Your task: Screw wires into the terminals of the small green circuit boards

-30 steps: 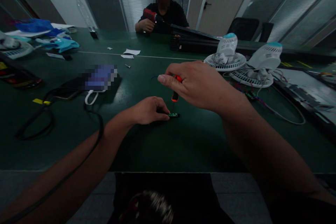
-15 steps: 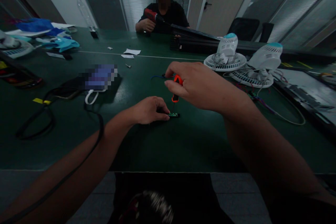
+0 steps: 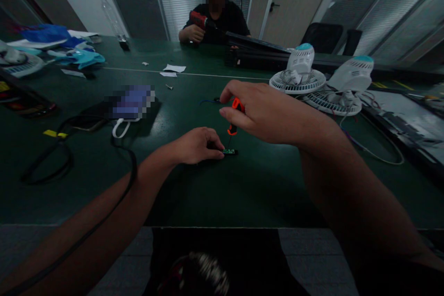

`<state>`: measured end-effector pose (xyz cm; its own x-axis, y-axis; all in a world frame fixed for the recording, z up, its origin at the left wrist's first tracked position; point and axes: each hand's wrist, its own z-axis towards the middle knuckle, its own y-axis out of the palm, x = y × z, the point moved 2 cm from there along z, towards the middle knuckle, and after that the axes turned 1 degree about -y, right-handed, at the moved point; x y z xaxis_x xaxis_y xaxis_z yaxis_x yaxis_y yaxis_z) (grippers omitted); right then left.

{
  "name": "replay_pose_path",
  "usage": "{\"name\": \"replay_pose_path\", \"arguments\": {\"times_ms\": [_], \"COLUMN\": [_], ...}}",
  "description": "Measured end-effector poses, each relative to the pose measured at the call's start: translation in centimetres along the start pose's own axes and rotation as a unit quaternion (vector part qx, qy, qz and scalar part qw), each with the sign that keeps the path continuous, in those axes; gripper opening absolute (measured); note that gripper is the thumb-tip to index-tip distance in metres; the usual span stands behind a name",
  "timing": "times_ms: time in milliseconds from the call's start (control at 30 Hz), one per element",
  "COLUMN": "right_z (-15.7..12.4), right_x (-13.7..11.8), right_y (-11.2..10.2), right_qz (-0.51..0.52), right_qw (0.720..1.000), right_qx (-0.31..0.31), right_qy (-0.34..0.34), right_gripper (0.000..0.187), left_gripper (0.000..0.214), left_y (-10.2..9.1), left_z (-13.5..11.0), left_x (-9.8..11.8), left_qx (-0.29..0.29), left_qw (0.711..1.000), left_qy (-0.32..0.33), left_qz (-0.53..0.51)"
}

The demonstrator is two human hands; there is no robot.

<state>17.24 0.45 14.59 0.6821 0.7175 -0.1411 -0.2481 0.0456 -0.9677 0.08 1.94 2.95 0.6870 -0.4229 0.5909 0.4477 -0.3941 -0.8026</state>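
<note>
A small green circuit board [image 3: 230, 151] with a dark edge lies on the green table [image 3: 270, 185]. My left hand [image 3: 199, 145] pinches its left end between thumb and fingers. Above it, my right hand [image 3: 251, 108] is closed round the handle of an orange and black screwdriver [image 3: 232, 128]. The screwdriver stands nearly upright, slightly tilted, and its thin shaft reaches down to the board. Whether the tip sits in a screw is too small to tell. Part of the handle is hidden by my right hand.
White fan parts [image 3: 298, 74] stand at the back right, near long black strips [image 3: 260, 53]. A phone [image 3: 133, 101] and a black cable [image 3: 133, 162] lie on the left. A screw [image 3: 169, 87] and paper scraps [image 3: 174, 68] lie farther back. Across the table a person holds a red drill [image 3: 198, 19].
My right hand has shifted and turned slightly to the right, and the screwdriver's handle top leans a little more that way. My left hand and the circuit board have stayed in place.
</note>
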Motion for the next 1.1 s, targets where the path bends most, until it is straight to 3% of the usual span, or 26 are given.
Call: {"name": "replay_pose_path", "arguments": {"times_ms": [567,767,1100], "right_z": [-0.09,-0.21,0.36], "right_x": [0.77,0.67,0.4], "right_y": [0.18,0.01,-0.74], "right_qz": [-0.001,0.027,0.024], "right_qw": [1.0,0.998,0.995], "right_qx": [0.011,0.048,0.063], "right_qy": [0.009,0.02,0.071], "right_gripper": [0.031,0.047,0.024], "left_gripper": [0.019,0.02,0.019], "left_y": [-0.1,-0.09,-0.07], "left_z": [-0.08,-0.09,-0.07], "left_x": [0.23,0.2,0.05], "left_qx": [-0.011,-0.01,-0.003], "left_qw": [1.0,1.0,1.0], "left_qy": [-0.015,-0.02,-0.006], "left_qz": [0.002,0.003,0.006]}}
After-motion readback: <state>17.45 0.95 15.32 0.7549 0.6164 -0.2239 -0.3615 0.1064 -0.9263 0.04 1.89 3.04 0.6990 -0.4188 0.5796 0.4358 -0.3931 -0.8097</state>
